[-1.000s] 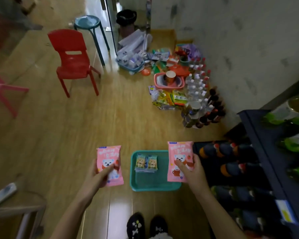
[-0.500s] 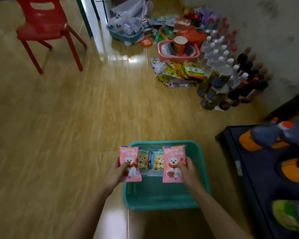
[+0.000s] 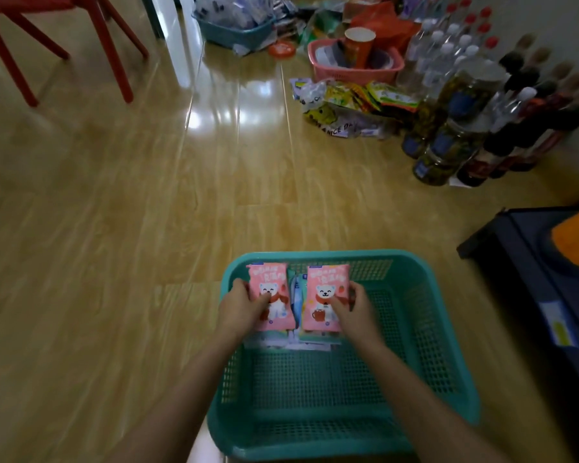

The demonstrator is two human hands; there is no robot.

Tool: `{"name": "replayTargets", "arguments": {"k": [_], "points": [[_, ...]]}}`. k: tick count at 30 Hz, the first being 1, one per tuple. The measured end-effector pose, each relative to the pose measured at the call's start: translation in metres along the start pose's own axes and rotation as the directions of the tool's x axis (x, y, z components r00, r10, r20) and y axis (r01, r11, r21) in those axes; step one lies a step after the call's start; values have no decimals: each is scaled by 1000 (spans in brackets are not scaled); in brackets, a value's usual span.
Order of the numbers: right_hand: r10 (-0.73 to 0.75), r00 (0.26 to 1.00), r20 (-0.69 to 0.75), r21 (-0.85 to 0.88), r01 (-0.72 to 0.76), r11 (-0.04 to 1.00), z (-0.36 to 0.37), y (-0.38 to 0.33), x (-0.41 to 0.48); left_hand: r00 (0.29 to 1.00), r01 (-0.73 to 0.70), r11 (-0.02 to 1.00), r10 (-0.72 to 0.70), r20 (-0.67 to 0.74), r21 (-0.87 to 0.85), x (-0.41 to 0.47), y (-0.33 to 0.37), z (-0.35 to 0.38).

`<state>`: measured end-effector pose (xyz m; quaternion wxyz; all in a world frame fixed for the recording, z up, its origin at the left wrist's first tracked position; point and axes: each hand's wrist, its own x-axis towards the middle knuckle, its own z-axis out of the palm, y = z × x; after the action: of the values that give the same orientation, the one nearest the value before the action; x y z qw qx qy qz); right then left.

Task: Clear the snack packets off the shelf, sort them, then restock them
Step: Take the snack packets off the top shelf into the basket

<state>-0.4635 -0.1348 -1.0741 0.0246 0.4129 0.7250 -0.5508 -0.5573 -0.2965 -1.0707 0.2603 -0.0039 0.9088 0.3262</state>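
Both hands are inside the teal basket (image 3: 448,345), which stands on the wooden floor (image 3: 114,228) directly in front of the person; each hand holds one pink snack packet printed with a white bear.

The left hand (image 3: 244,307) grips the left pink packet (image 3: 269,280) at its left edge, fingers curled behind it and thumb pressed across the front; the right hand (image 3: 353,309) grips the right pink packet (image 3: 326,284) at its right edge in the same manner, thumb on the front.

The two packets are upright in the view, side by side with a narrow gap between them, at the far end of the basket; whether they already touch what lies below cannot be told.

Under and between them lie other packets (image 3: 296,290), green and blue at the edges, resting on the basket's mesh bottom; their print is too blurred to read.

Well beyond the basket, against the wall: a heap of loose yellow and green packets (image 3: 348,105); a pink basket (image 3: 355,73) holding an orange cup (image 3: 360,45); rows of clear bottles (image 3: 448,45); dark bottles (image 3: 532,111); jars (image 3: 448,138); a blue basket (image 3: 234,33) of wrapped goods.

A red chair (image 3: 107,45) stands at the upper left; a dark shelf (image 3: 532,262) enters at the right edge.
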Motion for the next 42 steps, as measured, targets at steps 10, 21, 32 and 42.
{"name": "replayTargets", "arguments": {"k": [10, 21, 32, 42], "points": [[-100, 995, -21, -474, 78, 877, -11, -16, -12, 972, -177, 907, 223, -79, 382, -16, 24, -12], [-474, 862, -179, -463, 351, 814, -273, -306, -171, 805, -497, 793, 573, -154, 353, -167, 278, -287], [-513, 714, -478, -588, 174, 790, -524, -543, -466, 523, -739, 520, 844, -122, 429, -403, 568, -496], [-365, 572, -734, -478, -54, 877, -567, -534, -678, 185, -933, 138, 976, 113, 331, -522, 636, -506]]}}
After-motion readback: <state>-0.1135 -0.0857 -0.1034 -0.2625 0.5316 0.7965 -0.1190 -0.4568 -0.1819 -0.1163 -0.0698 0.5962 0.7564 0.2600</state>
